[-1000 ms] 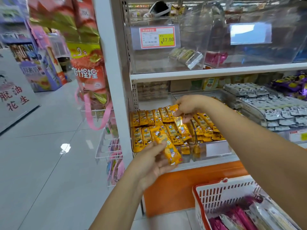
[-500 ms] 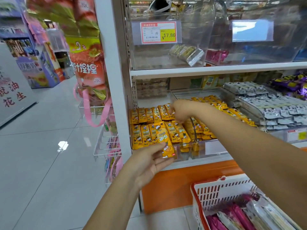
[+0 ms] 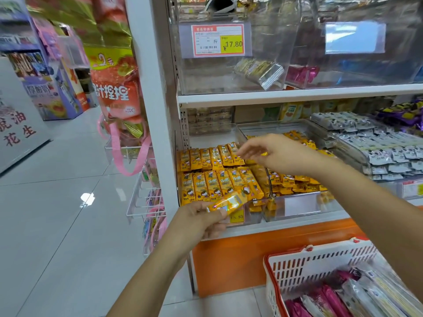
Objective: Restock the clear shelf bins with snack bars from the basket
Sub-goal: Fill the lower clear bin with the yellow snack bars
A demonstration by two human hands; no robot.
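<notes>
Well to the left of the fingers, red and green snack bags (image 3: 114, 88) hanging on the shelf end. Next, the left hand (image 3: 199, 221), low before the shelf edge, thumb and fingers pinching one yellow snack bar (image 3: 229, 202) by its near end, the bar tilted up to the right, its far end over the front lip of the left clear bin (image 3: 256, 218). Just beyond those fingertips, two neat rows of yellow bars (image 3: 215, 172) lying flat in that bin; a yellow price label (image 3: 237, 217) just under the held bar. Further right and higher, the right hand (image 3: 277, 154), slightly blurred, fingers loose and spread, grasping nothing, hovering above the back row and the wall between the two bins. Under and right of that wrist, the right clear bin (image 3: 297, 205) with heaped bars (image 3: 290, 179) of the same yellow. Well right of both hands, grey packets (image 3: 384, 154) stacked in rows. Bottom right, below the right forearm, the white basket (image 3: 320, 264) with a red rim, pink and silvery packets (image 3: 329, 298) inside.
</notes>
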